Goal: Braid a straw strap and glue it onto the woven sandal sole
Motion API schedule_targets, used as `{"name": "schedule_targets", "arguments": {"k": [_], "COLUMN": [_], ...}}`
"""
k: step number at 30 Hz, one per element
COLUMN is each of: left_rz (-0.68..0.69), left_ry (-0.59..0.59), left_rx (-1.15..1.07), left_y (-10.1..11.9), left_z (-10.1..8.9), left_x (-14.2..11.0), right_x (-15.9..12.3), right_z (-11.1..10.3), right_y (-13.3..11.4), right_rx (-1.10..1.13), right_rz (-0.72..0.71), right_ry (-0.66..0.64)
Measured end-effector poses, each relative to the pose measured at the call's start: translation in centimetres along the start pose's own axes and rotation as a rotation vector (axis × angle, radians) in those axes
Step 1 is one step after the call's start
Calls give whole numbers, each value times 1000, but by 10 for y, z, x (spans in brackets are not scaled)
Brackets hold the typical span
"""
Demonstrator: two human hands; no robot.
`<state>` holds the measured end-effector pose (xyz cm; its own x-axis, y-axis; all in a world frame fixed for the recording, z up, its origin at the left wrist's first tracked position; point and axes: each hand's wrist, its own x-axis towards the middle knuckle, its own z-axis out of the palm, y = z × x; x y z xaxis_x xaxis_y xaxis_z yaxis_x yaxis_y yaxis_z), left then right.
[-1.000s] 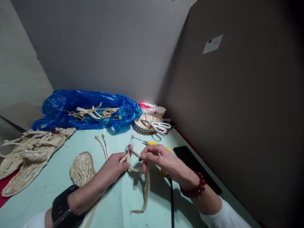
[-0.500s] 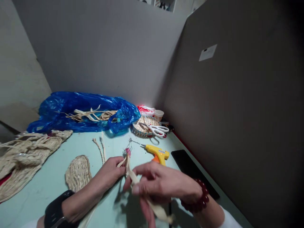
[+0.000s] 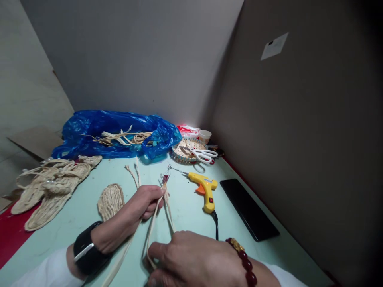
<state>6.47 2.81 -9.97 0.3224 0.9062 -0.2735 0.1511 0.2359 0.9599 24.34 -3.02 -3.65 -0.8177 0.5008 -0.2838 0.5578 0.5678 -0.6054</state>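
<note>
Left grip [image 3: 147, 201] pinches narrow, fibrous pale strips [image 3: 169, 215]; right grip [image 3: 191, 261] clasps them further along.

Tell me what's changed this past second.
The right hand has moved toward the person, away from the left hand, with pale strips stretching between them. The glue gun, partly covered before, shows whole. The left hand still grips the strips below the pink piece; the blue bag lies unmoved.

Narrow, pale fibre strips [image 3: 153, 219], gathered at their far end, diverge nearer the viewer.
</note>
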Motion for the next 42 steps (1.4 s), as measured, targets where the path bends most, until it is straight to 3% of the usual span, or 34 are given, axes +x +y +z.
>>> {"name": "schedule_targets", "arguments": {"k": [2, 5, 6, 9, 11, 14, 17, 20, 23, 26, 37, 42], "left_rz": [-28, -24, -19, -13, -10, 0, -4, -32, -77, -110, 0, 45], "left_ry": [28, 36, 29, 16, 23, 32, 40, 48, 54, 58, 183, 208], "left_rx": [-4, 6, 10, 13, 10, 6, 1, -6, -1, 24, 267, 446], "left_y": [-3, -4, -5, -7, -9, -10, -7, -4, -4, -6, -9, -3], "left_z": [0, 0, 0, -1, -1, 1, 4, 6, 6, 5, 4, 0], "left_x": [3, 6, 6, 8, 9, 9, 9, 9, 10, 12, 11, 10], "right_x": [-13, -40, -49, -68, -69, -47, -5, 34, 53, 57, 64, 60], "right_z": [-12, -39, -47, -64, -69, -67, -52, -32, -20, -17, -13, -16], "right_y": [2, 9, 12, 24, 30, 36, 37, 40, 48, 57, 66, 65], "right_rx": [80, 250, 287, 413, 392, 156, 42, 68, 139, 167, -12, -47], "right_rz": [-26, -22, 25, 112, 140, 183, 212, 220, 191, 189, 271, 394], "right_ry": [113, 388, 504, 658, 726, 787, 759, 658, 566, 502, 613, 628]}}
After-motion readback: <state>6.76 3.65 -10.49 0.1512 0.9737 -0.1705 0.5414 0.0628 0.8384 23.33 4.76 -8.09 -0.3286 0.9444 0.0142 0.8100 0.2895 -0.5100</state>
